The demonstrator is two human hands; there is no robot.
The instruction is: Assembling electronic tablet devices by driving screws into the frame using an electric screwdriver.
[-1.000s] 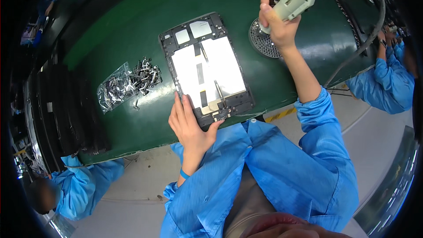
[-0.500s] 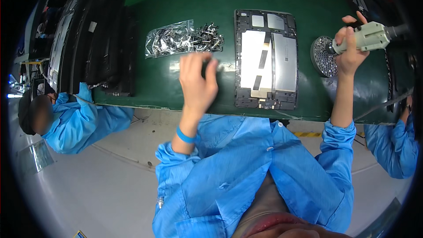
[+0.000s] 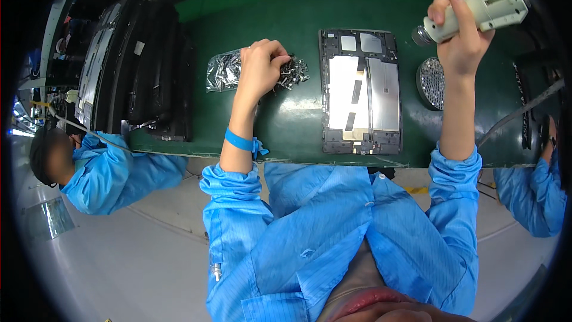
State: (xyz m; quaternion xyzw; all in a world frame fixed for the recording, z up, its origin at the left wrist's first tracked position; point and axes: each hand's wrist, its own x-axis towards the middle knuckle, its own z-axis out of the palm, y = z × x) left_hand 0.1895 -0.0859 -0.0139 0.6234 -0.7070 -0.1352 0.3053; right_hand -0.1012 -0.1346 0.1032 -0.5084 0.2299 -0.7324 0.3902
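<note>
My left hand point(image 3: 259, 71), a blue strap on its wrist, is at a loose pile of small metal parts point(image 3: 295, 73) left of the middle. Its thumb and fingers pinch together at the pile's edge; what lies between them is hidden. A clear plastic bag point(image 3: 221, 73) of similar parts lies partly behind this hand. My right hand point(image 3: 466, 45) grips a pale green electric screwdriver point(image 3: 493, 7), raised above the bench at the right. Below it lies a round screw tray point(image 3: 430, 84) with a dotted top. Between my hands rests an opened tablet point(image 3: 361, 92), its silver inner plates showing.
Dark panels point(image 3: 155, 71) stand in a row at the left of the green bench point(image 3: 280, 131). A co-worker in a blue smock point(image 3: 113, 179) sits beyond them. Another blue-sleeved person point(image 3: 530, 197) is at the right. A grey cable point(image 3: 524, 110) crosses the bench's right side.
My left hand has moved forward onto the metal parts, and its fingers have closed. My right hand has lifted the screwdriver up and away from the round tray.
</note>
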